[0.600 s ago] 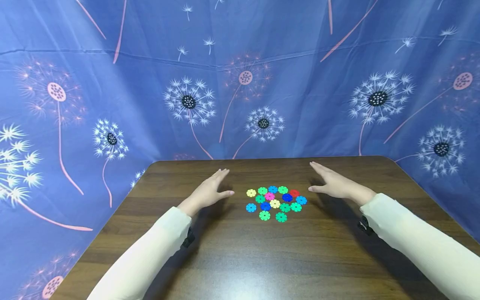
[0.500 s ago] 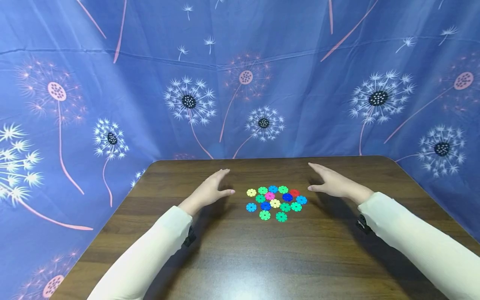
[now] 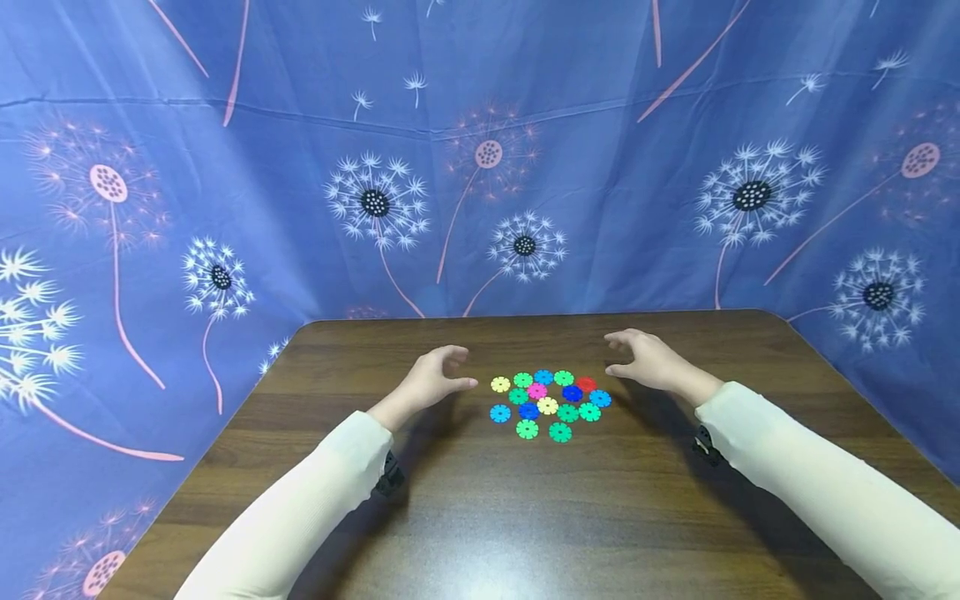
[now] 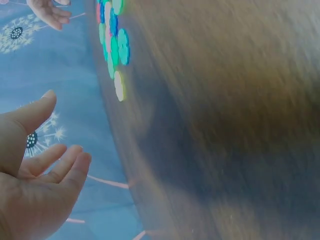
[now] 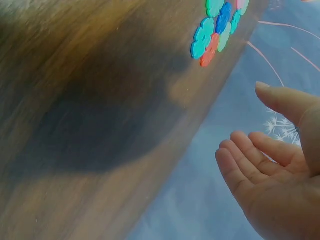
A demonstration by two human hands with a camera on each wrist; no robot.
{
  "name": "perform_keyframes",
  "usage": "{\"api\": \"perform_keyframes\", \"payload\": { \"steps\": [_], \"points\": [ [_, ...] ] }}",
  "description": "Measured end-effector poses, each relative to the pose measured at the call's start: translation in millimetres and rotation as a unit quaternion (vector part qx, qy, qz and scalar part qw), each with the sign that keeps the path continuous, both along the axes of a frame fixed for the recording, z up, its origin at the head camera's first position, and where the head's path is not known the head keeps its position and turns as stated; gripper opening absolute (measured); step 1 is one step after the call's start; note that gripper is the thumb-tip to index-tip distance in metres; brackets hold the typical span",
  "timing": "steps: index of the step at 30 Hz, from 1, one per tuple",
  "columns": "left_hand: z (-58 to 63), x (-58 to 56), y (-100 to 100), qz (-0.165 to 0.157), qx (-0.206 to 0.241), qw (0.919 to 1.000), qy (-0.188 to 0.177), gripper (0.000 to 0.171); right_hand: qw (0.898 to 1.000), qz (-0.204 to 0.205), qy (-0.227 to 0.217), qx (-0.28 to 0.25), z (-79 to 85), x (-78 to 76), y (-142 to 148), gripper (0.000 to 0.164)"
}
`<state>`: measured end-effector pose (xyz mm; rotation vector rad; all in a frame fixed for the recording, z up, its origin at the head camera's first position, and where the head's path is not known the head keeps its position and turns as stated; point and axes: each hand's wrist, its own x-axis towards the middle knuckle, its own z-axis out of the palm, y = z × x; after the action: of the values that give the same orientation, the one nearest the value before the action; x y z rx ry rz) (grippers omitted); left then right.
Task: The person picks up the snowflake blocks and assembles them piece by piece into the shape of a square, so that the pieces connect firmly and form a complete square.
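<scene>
Several flat, flower-shaped plastic discs lie spread over the middle of the wooden table, among them a pink disc (image 3: 537, 391), a red disc (image 3: 586, 384) and a light-blue disc (image 3: 500, 413). To their left my left hand (image 3: 429, 380) hovers over the table, fingers loosely bent and holding nothing; a pale yellow disc (image 3: 500, 384) is nearest to it. On the other side my right hand (image 3: 654, 362) is also raised with nothing in it, closest to the red disc. Both wrist views show thumb and fingers apart, with the discs beyond them.
The brown wooden table (image 3: 480, 492) reaches back to a blue curtain (image 3: 450, 100) printed with dandelions. Dark wrist devices show under both cream sleeves (image 3: 322, 483). Each arm casts a shadow on the tabletop.
Both hands have moved inward toward the discs, the right one more, and their fingers have bent from nearly straight to loosely curled. The discs lie as before.
</scene>
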<state>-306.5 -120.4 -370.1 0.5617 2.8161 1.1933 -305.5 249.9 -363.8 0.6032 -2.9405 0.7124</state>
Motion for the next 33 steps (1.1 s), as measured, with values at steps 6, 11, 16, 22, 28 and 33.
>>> {"api": "perform_keyframes", "payload": {
  "steps": [6,11,16,22,28,33],
  "points": [
    [-9.5,4.1,8,-0.003,0.024,0.9994,-0.023,0.049,0.999,-0.009,-0.005,-0.033,-6.4,-5.3,-9,0.042],
    [-18.9,9.9,14,0.007,0.025,0.9982,-0.054,0.042,0.997,-0.017,-0.046,-0.056,-12.3,-10.7,-14,0.038],
    [-24.3,12.2,18,0.018,0.024,0.9967,-0.075,0.042,0.993,-0.028,-0.091,-0.071,-15.0,-14.5,-20,0.040],
    [-29.8,13.4,24,0.021,0.028,0.9946,-0.098,0.043,0.987,-0.050,-0.133,-0.074,-18.4,-18.6,-26,0.040],
    [-33.7,14.4,29,0.027,0.023,0.9945,-0.099,0.041,0.982,-0.076,-0.152,-0.081,-20.8,-22.1,-30,0.041],
    [-36.6,14.4,34,0.017,0.018,0.9962,-0.084,0.039,0.980,-0.077,-0.157,-0.095,-25.4,-25.4,-31,0.040]
  ]
}}
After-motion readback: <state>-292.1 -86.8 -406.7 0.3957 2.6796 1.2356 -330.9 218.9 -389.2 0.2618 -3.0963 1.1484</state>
